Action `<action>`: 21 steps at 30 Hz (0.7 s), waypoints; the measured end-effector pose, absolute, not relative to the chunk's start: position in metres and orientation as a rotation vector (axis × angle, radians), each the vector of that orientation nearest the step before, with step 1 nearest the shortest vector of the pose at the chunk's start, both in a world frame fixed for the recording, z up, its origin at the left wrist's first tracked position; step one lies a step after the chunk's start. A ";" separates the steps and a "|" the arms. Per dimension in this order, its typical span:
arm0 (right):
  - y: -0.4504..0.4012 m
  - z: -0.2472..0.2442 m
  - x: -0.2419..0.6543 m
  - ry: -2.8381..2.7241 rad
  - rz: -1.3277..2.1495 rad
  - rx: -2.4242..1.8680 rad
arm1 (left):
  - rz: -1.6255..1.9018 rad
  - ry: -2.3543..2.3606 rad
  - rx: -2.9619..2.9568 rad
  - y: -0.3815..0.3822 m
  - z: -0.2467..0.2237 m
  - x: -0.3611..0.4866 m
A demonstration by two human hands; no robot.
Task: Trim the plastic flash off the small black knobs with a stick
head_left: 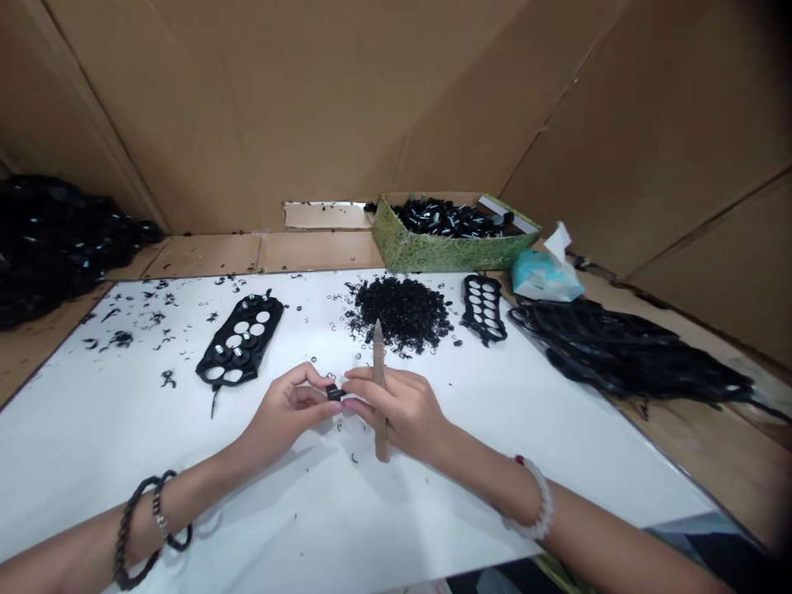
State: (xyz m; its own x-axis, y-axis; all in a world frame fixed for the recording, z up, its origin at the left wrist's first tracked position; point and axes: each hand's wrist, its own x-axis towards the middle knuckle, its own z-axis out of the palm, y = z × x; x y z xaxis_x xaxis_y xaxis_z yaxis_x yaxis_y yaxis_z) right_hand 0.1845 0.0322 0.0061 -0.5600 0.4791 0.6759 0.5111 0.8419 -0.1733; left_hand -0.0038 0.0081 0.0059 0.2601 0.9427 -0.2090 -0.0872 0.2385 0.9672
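Small black plastic part (pixel 335 393), shown at the centre of the view, held between the two hands just above a white board (pixel 80 470). The thumb and fingertips of the left hand (pixel 285 410) were closed together on the part, and the fingertips of the right hand (pixel 396 408) pressed against it from the opposite side. The right hand also held an upright wooden stick (pixel 378 355) against its fingers, with the tapered end toward 12 o'clock. Judging from this pinch, the step in hand was close fingertip work on the part; any reach for further pieces would call for one hand to release first. A black cord bracelet (pixel 148 520) circled the left wrist at 7 o'clock, and a white beaded bracelet (pixel 535 499) circled the right wrist at 5 o'clock. Farther out lay a black perforated plate with metal studs (pixel 240 338) at 11 o'clock, a pile of small black rings (pixel 401 312) at 12 o'clock and a smaller perforated plate (pixel 483 308) at 1 o'clock. Black strand heaps (pixel 624 351) lay at 2 o'clock. Beyond stood a green box of studded black parts (pixel 396 252) at 12 to 1 o'clock and a tissue packet (pixel 544 276) at 1 o'clock, against a cardboard wall (pixel 309 107).
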 end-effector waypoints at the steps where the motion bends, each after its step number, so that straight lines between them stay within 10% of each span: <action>1: 0.032 0.006 0.184 -2.265 -0.025 -0.720 | 0.911 1.033 1.072 0.008 0.005 -0.004; 21: 0.029 0.004 0.187 -2.291 0.482 -0.850 | 0.855 1.026 1.431 0.008 0.001 -0.006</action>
